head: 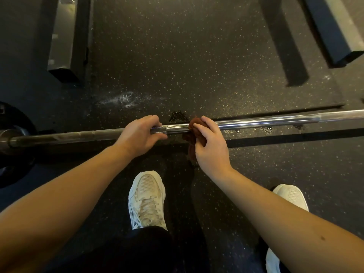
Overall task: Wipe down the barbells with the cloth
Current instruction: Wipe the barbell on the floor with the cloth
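Observation:
A long steel barbell (266, 121) lies across the dark rubber floor from left to right, with a black weight plate (13, 138) on its left end. My left hand (139, 134) grips the knurled middle of the bar. Just to its right, my right hand (210, 144) holds a rust-brown cloth (194, 134) wrapped against the bar; part of the cloth hangs below the bar, and most of it is hidden under my fingers.
Two metal rack feet (63, 36) (334, 30) lie on the floor beyond the bar, left and right. A white chalk smear (124, 98) and wet spots (178, 115) mark the floor near the bar. My white shoes (146, 200) (291, 196) stand just behind it.

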Action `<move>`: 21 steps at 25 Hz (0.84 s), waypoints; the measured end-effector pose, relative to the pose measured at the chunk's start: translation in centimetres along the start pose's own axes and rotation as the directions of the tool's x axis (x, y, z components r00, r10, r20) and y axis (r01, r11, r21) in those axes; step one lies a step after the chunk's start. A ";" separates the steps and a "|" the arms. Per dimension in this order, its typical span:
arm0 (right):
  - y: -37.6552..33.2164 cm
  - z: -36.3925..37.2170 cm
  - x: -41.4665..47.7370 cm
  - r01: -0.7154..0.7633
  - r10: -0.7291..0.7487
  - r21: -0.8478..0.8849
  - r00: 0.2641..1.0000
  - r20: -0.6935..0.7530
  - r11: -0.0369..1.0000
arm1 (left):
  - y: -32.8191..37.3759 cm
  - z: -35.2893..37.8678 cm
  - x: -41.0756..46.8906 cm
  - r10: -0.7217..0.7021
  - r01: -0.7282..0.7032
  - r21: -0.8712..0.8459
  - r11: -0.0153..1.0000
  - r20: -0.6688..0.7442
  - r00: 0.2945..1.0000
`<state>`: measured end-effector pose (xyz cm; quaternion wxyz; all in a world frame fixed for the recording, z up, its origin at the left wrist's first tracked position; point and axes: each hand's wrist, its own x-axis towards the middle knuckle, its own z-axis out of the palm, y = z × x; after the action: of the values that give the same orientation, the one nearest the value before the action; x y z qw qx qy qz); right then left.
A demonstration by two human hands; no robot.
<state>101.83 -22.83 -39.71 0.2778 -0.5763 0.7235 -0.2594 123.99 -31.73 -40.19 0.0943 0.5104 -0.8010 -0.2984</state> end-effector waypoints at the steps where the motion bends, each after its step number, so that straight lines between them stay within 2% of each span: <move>1: -0.2 -0.1 0.1 -0.009 0.009 0.002 1.000 0.000 1.000 | 0.2 -0.5 0.4 -0.044 0.045 -0.021 0.999 0.053 0.998; 3: -0.5 -0.3 0.3 -0.033 0.033 0.017 0.999 -0.001 0.999 | 0.5 -1.7 1.7 -0.132 0.146 -0.059 0.988 0.196 0.972; 6: -0.5 -0.4 0.1 -0.054 0.054 -0.006 0.998 -0.019 0.999 | 0.6 -3.8 3.9 -0.192 0.280 -0.124 0.952 0.471 0.861; 8: -0.2 -0.2 -0.1 -0.083 0.081 -0.052 0.996 -0.034 0.995 | 0.6 -4.3 4.7 -0.198 0.318 -0.122 0.940 0.564 0.802; 9: -0.3 0.2 -0.1 -0.085 0.082 -0.081 0.996 -0.033 0.993 | 0.6 -4.2 4.7 -0.204 0.325 -0.117 0.939 0.571 0.795; 11: -1.3 1.9 -0.2 -0.046 0.045 -0.089 0.999 -0.008 0.995 | 0.6 -3.6 4.3 -0.224 0.314 -0.086 0.945 0.528 0.819; 13: -2.9 3.9 -0.2 0.030 -0.028 -0.036 0.998 0.055 0.999 | 0.6 -2.9 3.4 -0.221 0.269 -0.066 0.961 0.405 0.888; 16: -3.3 4.6 0.6 0.159 -0.158 0.004 0.976 0.151 0.987 | 0.8 -2.5 2.2 -0.175 0.206 -0.143 0.968 0.204 0.963; 18: -1.3 3.0 1.1 0.232 -0.225 -0.025 0.959 0.173 0.972 | 1.4 -2.1 1.4 -0.109 0.122 -0.106 0.987 0.121 0.987; 21: 4.0 -2.0 1.0 0.178 -0.175 -0.026 0.980 0.093 0.984 | 3.2 -0.6 1.0 0.002 -0.002 -0.007 1.000 0.016 1.000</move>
<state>97.45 -22.87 -41.20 0.2762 -0.6540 0.6606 -0.2442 121.35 -31.84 -38.01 0.0899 0.5068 -0.8011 -0.3054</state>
